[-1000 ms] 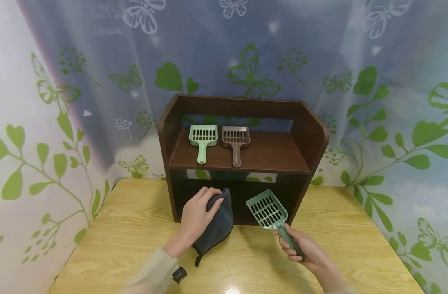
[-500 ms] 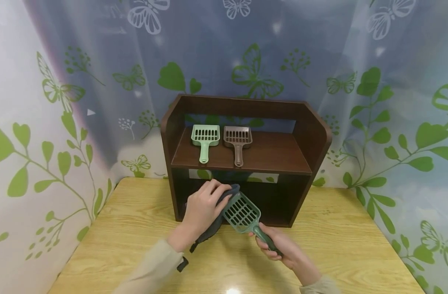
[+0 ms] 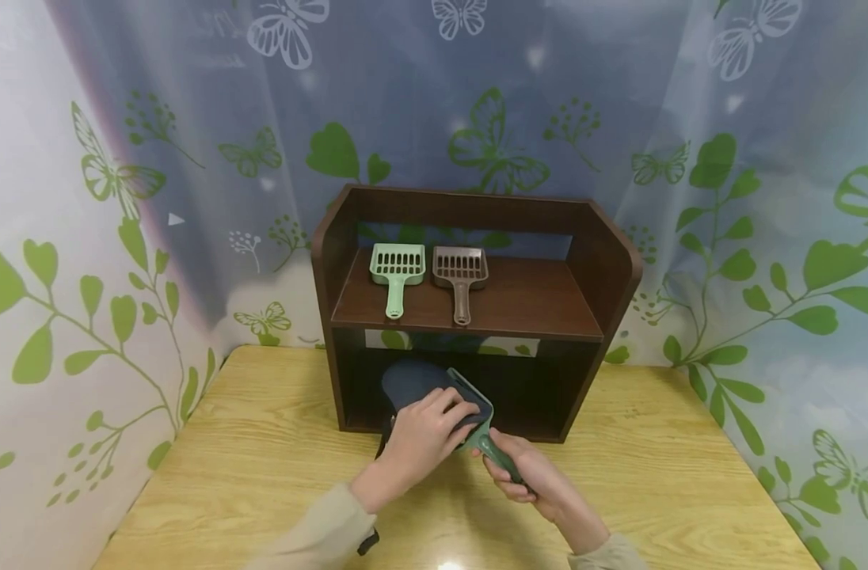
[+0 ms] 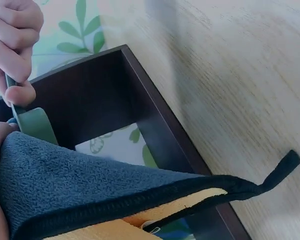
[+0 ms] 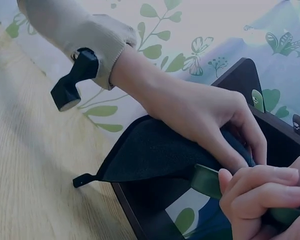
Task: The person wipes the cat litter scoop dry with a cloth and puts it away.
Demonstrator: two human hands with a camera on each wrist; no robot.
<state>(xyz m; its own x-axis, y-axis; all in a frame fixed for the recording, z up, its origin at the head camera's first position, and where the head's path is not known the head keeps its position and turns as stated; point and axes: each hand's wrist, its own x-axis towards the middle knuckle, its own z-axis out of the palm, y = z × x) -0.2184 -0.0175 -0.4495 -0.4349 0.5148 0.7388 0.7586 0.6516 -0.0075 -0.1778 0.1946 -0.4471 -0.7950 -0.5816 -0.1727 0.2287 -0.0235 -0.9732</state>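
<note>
My left hand [image 3: 423, 439] holds a dark blue cloth [image 3: 414, 383] against the head of a dark green slotted litter scoop [image 3: 500, 455], fingers bent over the fabric. Most of the scoop's slots are hidden under the cloth and hand. My right hand [image 3: 541, 483] grips the scoop by its handle, the head pointing up and left. In the left wrist view the towelling cloth [image 4: 80, 180] hangs down, with a looped corner and an orange tone on its underside. A strip of green scoop edge [image 5: 206, 181] shows beside the cloth in the right wrist view.
A dark brown two-tier shelf [image 3: 527, 297] stands at the back of the wooden table [image 3: 263, 459]. On its upper board lie a light green scoop [image 3: 395, 273] and a brown scoop [image 3: 461, 277]. A patterned curtain [image 3: 213, 182] hangs behind.
The scoop has moved left to meet the cloth. My left hand has shifted from beside the scoop onto its head, and the cloth now covers most of the slots.
</note>
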